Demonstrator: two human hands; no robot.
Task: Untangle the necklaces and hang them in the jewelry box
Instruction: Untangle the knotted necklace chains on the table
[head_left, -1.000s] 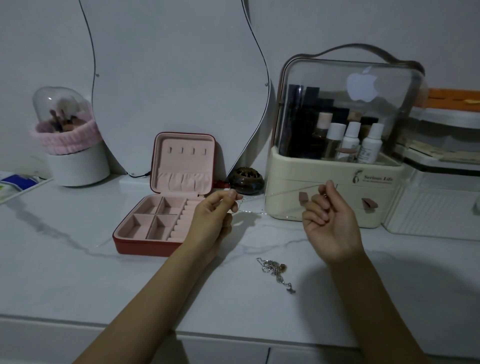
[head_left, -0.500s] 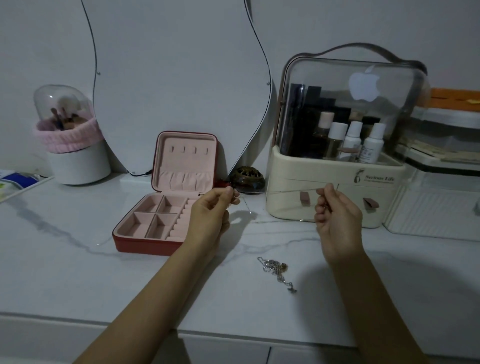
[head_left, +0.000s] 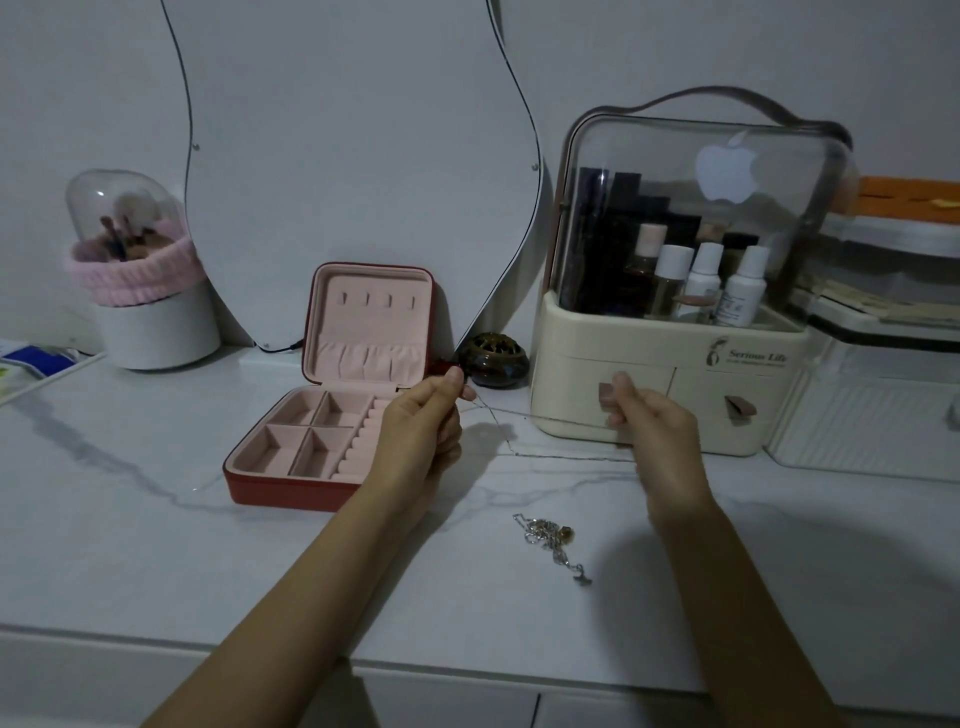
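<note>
Head view: left hand and right hand each pinch the necklace, strung sideways between them; jewelry box sits just left, nearer the left hand; tangled necklaces wait on the table.

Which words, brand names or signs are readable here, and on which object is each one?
"Serious Life": cream cosmetics organizer, front upper right.
Small line under it: too blurred to read.
Apple logo, no words: organizer's clear lid.
White bottle label: too small to read.

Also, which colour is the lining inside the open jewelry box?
Pale pink lining, with a red outer shell; the head view shows it.
</note>
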